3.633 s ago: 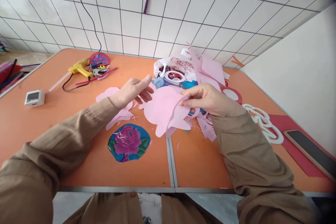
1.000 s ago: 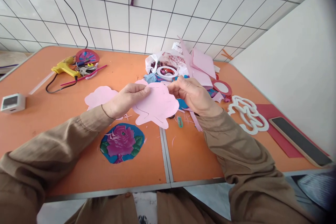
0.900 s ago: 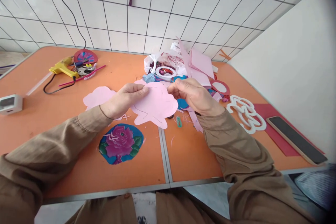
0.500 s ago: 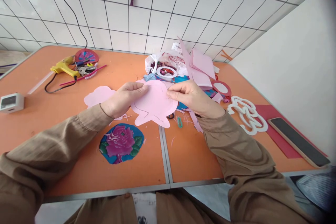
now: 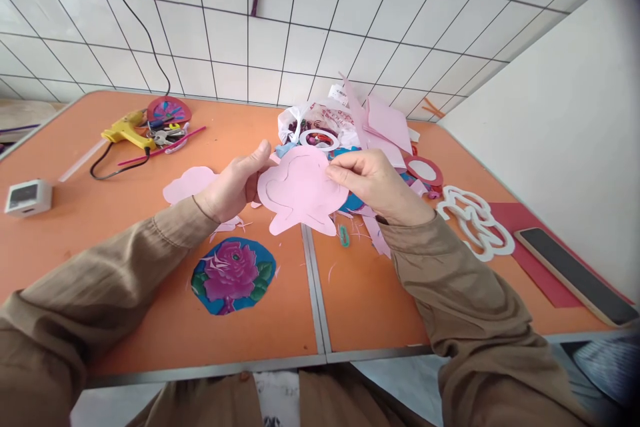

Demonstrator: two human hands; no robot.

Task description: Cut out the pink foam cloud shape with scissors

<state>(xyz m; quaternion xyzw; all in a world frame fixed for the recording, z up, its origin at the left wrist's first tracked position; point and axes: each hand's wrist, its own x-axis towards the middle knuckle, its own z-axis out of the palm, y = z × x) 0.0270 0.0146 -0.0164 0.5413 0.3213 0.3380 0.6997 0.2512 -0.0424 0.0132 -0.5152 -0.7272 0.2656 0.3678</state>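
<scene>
A pink paper cutout with a rounded top, pointed lobes below and pencil lines on its face is held up above the table. My right hand pinches its right edge between thumb and fingers. At the left edge is my left hand, its thumb raised away from the paper and its fingers partly hidden; whether they touch the cutout's back I cannot tell. Another pink paper cutout lies beyond my left wrist. Nearer me is a fabric piece with a purple rose on blue.
A yellow glue gun and pliers lie back left, near a small white device. Behind my hands are a plastic bag and folded pink sheets. White cut shapes and a phone lie right.
My left thumb has lifted off the pink cutout, which both hands gripped before. The cutout has shifted slightly right with my right hand and turned a little. The camera view has shifted slightly.
</scene>
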